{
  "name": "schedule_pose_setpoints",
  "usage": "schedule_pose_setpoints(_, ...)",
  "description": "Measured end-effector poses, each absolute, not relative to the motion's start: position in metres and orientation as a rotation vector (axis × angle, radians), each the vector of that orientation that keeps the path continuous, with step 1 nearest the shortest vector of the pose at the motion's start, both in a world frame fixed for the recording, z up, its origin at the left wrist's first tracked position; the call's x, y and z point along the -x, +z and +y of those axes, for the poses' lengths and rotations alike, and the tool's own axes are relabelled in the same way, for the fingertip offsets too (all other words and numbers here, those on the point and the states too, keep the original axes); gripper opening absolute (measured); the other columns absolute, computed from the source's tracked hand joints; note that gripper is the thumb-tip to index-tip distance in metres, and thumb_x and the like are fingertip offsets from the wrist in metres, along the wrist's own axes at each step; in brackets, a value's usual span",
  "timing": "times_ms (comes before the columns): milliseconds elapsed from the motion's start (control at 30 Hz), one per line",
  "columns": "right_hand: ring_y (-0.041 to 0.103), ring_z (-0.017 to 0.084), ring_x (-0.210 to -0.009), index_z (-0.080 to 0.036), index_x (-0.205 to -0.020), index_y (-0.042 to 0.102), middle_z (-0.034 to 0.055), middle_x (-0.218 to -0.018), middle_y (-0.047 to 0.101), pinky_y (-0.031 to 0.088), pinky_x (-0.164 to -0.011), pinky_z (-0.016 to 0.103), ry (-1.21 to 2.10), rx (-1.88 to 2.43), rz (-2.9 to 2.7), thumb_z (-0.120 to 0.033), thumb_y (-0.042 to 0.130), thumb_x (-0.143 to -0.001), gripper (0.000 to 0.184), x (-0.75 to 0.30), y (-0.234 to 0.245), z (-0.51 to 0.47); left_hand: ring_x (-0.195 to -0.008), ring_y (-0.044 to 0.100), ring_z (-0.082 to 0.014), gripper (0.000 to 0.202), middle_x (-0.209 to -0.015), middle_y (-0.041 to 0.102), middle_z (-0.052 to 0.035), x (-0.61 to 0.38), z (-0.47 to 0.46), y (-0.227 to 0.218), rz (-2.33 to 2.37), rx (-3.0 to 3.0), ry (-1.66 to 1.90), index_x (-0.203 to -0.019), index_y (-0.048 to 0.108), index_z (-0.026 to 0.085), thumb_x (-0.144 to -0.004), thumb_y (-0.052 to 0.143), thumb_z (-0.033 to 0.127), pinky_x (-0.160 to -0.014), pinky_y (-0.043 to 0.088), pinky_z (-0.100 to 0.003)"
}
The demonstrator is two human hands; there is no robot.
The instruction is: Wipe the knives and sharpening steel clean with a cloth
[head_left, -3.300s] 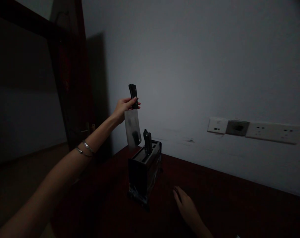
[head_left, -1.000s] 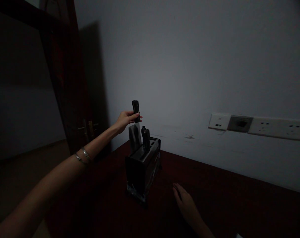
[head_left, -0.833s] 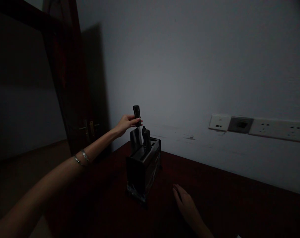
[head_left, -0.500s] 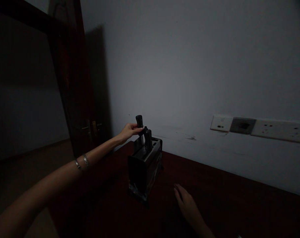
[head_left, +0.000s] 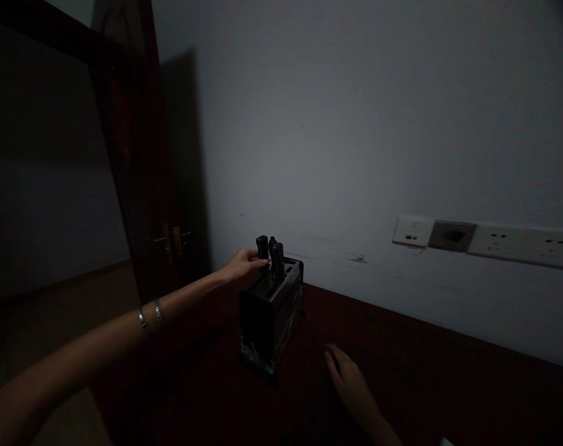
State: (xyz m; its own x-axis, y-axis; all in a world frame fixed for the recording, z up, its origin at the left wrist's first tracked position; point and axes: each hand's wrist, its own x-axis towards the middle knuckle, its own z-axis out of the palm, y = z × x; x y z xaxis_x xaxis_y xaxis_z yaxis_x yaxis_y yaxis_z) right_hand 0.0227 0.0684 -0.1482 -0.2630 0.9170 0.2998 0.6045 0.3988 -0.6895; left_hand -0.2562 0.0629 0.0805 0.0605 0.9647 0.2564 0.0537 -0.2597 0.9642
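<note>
**Knife Lodged in Block, Handle Gripped by Left Hand**

A black block (head_left: pixel 268 322) is seen standing upright on the dark red table (head_left: pixel 448 384), close to the wall. Two knives are kept in its top slots. The knife (head_left: pixel 262 246) at the left is sunk to the handle, so no blade is shown. Only its short, dark, round-ended handle is left upright above the block. A second knife (head_left: pixel 278 260) is lodged just beside it, its black handle likewise upright, and the two handles are set almost touching. More slots can be made out toward the wall end of the block's top, though in this dim light it cannot be told whether anything is held in them. A pale, glossy strip is caught at the block's foot.

The knife's handle is grasped by the left hand (head_left: pixel 243 269), the fingers curled round it from the left side, just above the block's top. The right hand (head_left: pixel 350 379) is laid flat on the table, fingers released and stretched out, with nothing held; it is kept near the block, to its right, and apart from it. Two thin bracelets (head_left: pixel 150 314) are worn on the left forearm.

A row of sockets (head_left: pixel 480 238) is mounted on the wall above the table, and a dark door (head_left: pixel 142 186) is seen at the left.
</note>
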Motion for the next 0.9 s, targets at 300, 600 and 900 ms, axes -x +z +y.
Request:
schedule_pose_setpoints(300,0.048,0.024,-0.116,-0.007,-0.115,0.056,0.0134,-0.122,0.055,0.033,-0.102,0.038,0.597,1.301,-1.993,-0.039,0.033,-0.084,0.05,-0.0227,-0.146,0.0669,-0.073,0.062,-0.0181,0.025,-0.074,0.066,-0.0057,0.2631,0.0674,0.0676,1.118,-1.463,1.314,-0.081,0.064,0.012,-0.061,0.071,0.024,-0.072,0.044,-0.032)
schedule_pose_setpoints(600,0.049,0.024,-0.115,-0.008,-0.113,0.057,0.013,-0.119,0.057,0.035,-0.101,0.038,0.565,1.279,-1.991,-0.038,0.034,-0.083,0.048,-0.0217,-0.1484,0.0686,-0.068,0.062,-0.0171,0.027,-0.072,0.067,-0.0043,0.2574,0.062,0.0725,1.134,-1.39,1.332,-0.079,0.064,0.013,-0.056,0.074,0.024,-0.069,0.045,-0.031)
schedule_pose_setpoints(900,0.047,0.025,-0.117,-0.006,-0.116,0.055,0.0148,-0.123,0.054,0.033,-0.102,0.038,0.57,1.294,-2.023,-0.039,0.033,-0.084,0.051,-0.0226,-0.1477,0.0679,-0.077,0.062,-0.0186,0.024,-0.085,0.068,-0.0071,0.2633,0.0619,0.0696,1.211,-1.558,1.355,-0.084,0.063,0.014,-0.062,0.07,0.021,-0.072,0.045,-0.032)
